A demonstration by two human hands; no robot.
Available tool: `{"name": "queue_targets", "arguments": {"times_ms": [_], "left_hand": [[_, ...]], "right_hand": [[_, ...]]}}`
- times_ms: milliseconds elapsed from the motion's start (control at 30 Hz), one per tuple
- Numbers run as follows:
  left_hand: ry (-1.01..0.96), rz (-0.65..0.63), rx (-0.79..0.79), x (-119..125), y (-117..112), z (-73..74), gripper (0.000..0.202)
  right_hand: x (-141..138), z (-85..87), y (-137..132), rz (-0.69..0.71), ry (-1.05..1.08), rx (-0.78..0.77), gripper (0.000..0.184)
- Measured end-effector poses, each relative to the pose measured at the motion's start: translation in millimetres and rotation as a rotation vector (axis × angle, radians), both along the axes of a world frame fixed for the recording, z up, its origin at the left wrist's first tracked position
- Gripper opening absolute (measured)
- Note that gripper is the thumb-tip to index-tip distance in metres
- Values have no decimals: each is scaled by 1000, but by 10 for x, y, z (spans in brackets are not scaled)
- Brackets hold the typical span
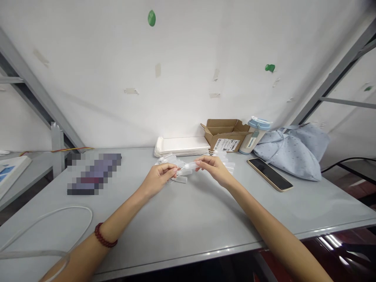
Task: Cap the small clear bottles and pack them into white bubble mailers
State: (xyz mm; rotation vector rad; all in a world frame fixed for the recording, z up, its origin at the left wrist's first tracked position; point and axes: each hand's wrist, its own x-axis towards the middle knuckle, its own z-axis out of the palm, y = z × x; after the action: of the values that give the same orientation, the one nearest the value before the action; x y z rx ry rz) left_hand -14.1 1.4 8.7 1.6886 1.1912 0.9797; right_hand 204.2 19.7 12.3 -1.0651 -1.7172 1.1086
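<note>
Both my hands are stretched out over the middle of the grey table (182,219). My left hand (160,176) and my right hand (214,166) pinch the two ends of a small clear plastic tube (188,168) held level just above the tabletop. Several more clear tubes (169,159) lie in a loose pile under and behind the hands. A dark red bead bracelet (104,236) is on my left wrist.
Behind the hands lie a stack of white trays (182,145), an open cardboard box (226,135) and a lidded cup (255,135). A phone (269,174) and a pale blue cloth bag (290,150) are at right. Clear tubing (53,219) loops at left.
</note>
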Motion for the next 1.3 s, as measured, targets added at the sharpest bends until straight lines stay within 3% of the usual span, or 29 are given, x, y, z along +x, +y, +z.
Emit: {"name": "queue_targets", "arguments": {"times_ms": [367,1300], "left_hand": [[-37,-28,0,-6,10,-59,29],[-96,-24,-37,-2,-8,-21,28]], "right_hand": [[-19,6,-15,22,12,-15,26],[-37,39,-46,-26,-37,9,28]]}}
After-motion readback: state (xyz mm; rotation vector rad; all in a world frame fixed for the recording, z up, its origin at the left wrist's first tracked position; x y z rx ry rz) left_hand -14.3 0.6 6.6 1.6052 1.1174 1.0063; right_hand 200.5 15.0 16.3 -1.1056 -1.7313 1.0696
